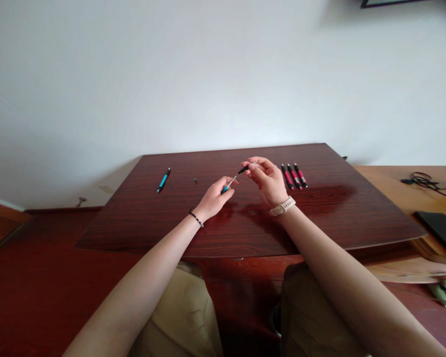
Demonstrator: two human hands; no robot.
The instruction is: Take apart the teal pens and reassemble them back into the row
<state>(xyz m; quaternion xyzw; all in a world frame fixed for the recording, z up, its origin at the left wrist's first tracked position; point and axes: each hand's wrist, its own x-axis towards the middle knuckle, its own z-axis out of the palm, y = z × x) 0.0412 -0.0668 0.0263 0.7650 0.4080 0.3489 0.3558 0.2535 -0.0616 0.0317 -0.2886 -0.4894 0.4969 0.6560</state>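
My left hand [212,199] is closed round the blue barrel [225,189] of a mechanical pencil or pen, and a thin light-coloured inner tube [232,180] sticks out of it. Between the fingertips of my right hand [268,182] is a black grip section [243,169], its end meeting or nearly meeting that tube. Both hands are raised over the middle of the table. A tiny dark and blue piece [195,181] lies left of them. Further left is a whole blue pen [164,180]. Three pink-and-black pens [294,176] lie side by side beyond my right wrist.
The dark wooden table [134,223] stands against a white wall [208,74]. At the right, a lighter wooden surface [386,191] bears a coiled black cable [427,181] and a flat black object [440,230]. My knees are under the table's front edge.
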